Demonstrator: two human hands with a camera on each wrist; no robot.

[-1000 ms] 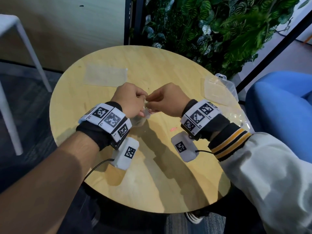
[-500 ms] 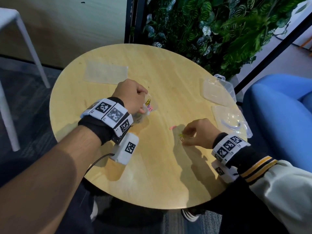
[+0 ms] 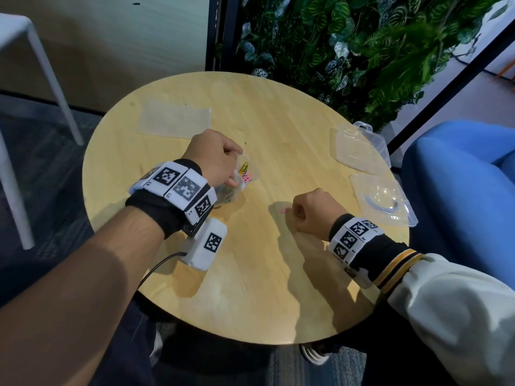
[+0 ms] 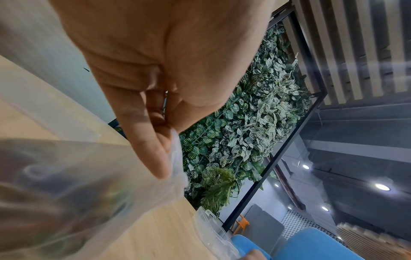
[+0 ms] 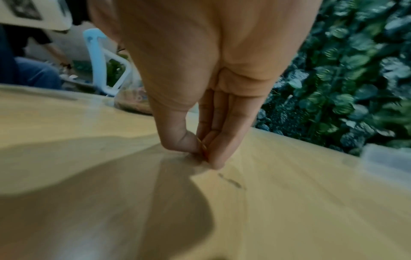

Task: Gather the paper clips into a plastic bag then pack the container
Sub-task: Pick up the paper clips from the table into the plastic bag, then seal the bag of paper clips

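Note:
My left hand (image 3: 220,160) pinches the top of a small clear plastic bag (image 3: 245,178) with yellow and pink paper clips inside; in the left wrist view the bag (image 4: 89,184) hangs below the pinching fingertips (image 4: 155,158). My right hand (image 3: 312,213) is at the table surface, thumb and fingers pinching a yellow paper clip (image 5: 203,146). A pink paper clip (image 3: 284,209) lies on the wood just left of that hand. The clear container's two open halves (image 3: 362,149) (image 3: 384,201) lie at the table's right edge.
A round wooden table (image 3: 250,288) holds everything. A second flat clear bag (image 3: 175,119) lies at the far left. A plant wall (image 3: 348,51) stands behind, a blue seat (image 3: 459,190) at right, a white stool leg (image 3: 47,71) at left.
My right hand left the bag, dropped to the table at the right and closed on a yellow clip. The left hand kept holding the bag in place.

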